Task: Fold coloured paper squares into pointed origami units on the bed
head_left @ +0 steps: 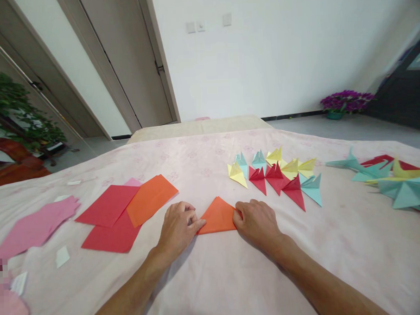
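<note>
An orange sheet of origami paper (217, 217), folded into a triangle, lies on the cloth with its point away from me and its straight fold nearest me. My left hand (178, 224) grips its left corner, thumb on top and fingers curled. At the opposite corner, my right hand (256, 218) is closed with fingers bent, pinching the paper's edge. Both hands rest low on the table. The fingertips of the right hand are partly hidden behind its knuckles.
Left of my hands lie orange sheets (156, 194), red sheets (109, 203) and pink sheets (42, 225). Several folded paper cranes (275, 175) stand to the right, with more cranes (402, 186) heaped at the far right. A patterned cloth (208, 278) covers the table.
</note>
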The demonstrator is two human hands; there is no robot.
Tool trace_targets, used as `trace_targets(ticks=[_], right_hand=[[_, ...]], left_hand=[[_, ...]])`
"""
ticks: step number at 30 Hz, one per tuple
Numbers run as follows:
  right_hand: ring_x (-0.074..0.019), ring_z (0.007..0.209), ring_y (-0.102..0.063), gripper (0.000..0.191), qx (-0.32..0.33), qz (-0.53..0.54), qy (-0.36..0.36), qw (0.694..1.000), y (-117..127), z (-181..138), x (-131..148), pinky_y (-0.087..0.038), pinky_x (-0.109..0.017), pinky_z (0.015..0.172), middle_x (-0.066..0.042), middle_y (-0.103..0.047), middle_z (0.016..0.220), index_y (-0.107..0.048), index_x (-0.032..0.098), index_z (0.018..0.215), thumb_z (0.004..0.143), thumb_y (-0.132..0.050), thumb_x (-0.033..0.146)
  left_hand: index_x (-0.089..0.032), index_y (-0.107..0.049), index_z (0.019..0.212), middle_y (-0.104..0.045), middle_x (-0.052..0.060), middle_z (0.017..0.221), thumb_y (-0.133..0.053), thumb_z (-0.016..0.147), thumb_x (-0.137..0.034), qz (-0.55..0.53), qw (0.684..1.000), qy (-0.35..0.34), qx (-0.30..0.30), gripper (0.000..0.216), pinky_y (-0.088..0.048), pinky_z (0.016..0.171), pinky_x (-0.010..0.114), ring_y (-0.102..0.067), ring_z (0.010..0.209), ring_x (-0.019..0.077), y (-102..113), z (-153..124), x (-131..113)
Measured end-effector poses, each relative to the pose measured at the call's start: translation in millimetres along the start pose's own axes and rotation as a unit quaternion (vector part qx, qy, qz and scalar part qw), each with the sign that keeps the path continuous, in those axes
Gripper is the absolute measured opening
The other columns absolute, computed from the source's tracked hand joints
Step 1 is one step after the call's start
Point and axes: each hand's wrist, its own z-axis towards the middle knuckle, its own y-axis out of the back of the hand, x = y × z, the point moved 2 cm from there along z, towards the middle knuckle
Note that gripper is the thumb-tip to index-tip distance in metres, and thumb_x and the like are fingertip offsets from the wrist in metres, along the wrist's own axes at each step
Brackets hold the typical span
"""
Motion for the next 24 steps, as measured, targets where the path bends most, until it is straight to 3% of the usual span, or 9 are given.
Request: trace_targets(ticks=[14,24], right_hand=[[-0.017,0.064,-0.052,0.025,-0.011,0.0,-0.001,1.0,-5.3,5.2,-3.1,-0.014,-0.032,0.059,-0.005,-0.062,0.064,-0.062,0.021,0.067,0.087,-0.049,0.029],[-0.0178,0.063,-0.054,0.027,-0.005,-0.007,-0.015,1.0,-7.7,6.5,-3.9,-0.012,-0.032,0.058,-0.006,-0.065,0.067,-0.065,0.021,0.069,0.087,-0.046,0.029]], left_hand=[[-0.02,-0.068,0.071,-0.062,0.006,0.105,-0.061,0.089,-0.031,0.121,0.991,-0.051,0.023,0.022,-0.036,0.095,0.045,-0.053,0.1,0.0237,10.0,-9.4,-22.2],[-0.02,-0.068,0.07,-0.061,0.005,0.1,-0.059,0.089,-0.031,0.12,0.991,-0.043,0.027,0.024,-0.035,0.093,0.045,-0.052,0.095,0.0226,9.0,-5.8,-20.5]])
